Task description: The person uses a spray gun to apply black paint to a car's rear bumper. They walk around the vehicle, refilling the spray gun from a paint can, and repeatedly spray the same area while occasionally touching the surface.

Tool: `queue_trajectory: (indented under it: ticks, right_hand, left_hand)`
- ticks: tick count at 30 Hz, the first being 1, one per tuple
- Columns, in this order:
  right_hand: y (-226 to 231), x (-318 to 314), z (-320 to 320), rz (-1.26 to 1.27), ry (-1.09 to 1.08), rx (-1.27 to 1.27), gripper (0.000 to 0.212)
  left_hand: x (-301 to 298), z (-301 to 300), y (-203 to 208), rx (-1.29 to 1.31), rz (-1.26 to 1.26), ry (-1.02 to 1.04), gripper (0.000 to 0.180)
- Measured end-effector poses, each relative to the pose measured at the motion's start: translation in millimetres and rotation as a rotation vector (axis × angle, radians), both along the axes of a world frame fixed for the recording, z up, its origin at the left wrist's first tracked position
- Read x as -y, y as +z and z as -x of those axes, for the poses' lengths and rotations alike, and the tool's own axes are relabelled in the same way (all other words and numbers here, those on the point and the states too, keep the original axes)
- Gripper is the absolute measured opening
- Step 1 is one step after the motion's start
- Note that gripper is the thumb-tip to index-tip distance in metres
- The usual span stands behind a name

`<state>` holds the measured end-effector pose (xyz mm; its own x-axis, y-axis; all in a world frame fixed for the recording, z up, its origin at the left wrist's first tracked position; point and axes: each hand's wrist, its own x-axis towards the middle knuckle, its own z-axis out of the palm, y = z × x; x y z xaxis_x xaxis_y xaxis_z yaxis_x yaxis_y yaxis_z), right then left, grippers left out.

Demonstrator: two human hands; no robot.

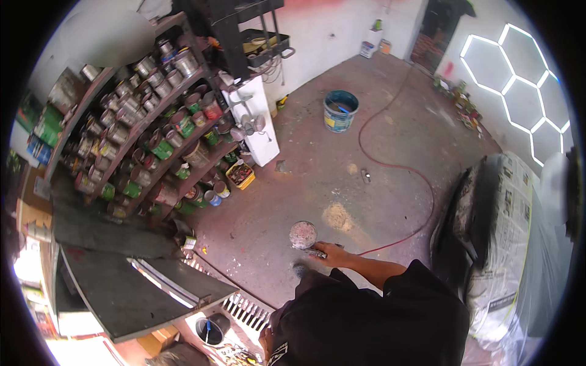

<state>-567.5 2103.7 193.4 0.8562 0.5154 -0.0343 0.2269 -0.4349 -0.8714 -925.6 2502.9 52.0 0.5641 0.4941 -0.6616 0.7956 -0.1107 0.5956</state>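
My right hand (330, 255) is closed around what looks like a paint spray gun (303, 235), held above the floor in front of me. Its round top is pale and speckled with pink, and its handle is metallic. A red hose (390, 245) runs from beside this hand across the floor. My left hand (265, 343) hangs low at my left side, next to my dark shirt. Only part of it shows, and its fingers cannot be made out.
Shelves of paint cans (162, 131) curve along the left. A dark panel (140, 293) lies near left, above a black bucket (212, 329). A blue bucket (340, 111) stands ahead, and sandy powder (337, 217) lies nearer. Covered car bodywork (503, 244) stands at right.
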Motion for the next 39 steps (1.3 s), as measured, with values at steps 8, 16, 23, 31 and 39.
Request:
queue_trajectory:
  ticks: [8, 16, 23, 31, 39]
  right_hand:
    - [142.3, -93.0, 104.8, -0.287, -0.72, -0.04, 0.041]
    - [240.9, -190.3, 291.8, -0.587, -1.435, 0.124, 0.034]
    - [288.8, -265.7, 418.2, -0.492, -1.789, 0.315, 0.07]
    - [289.5, -298.9, 541.6, -0.433, -1.861, 0.34, 0.078]
    - [291.3, -300.2, 673.4, -0.704, -1.869, 0.597, 0.063]
  left_hand:
    - [-28.7, -222.6, 89.6, 0.231, -0.007, -0.858, 0.061]
    - [60.4, -199.6, 183.7, 0.123, 0.521, -1.745, 0.083]
    - [63.9, -83.1, 127.4, 0.154, 0.932, -2.411, 0.084]
    - [40.3, 5.9, 112.6, -0.361, 0.799, -2.676, 0.065]
    - [-26.0, 77.8, 47.3, 0.044, 0.086, -2.687, 0.055]
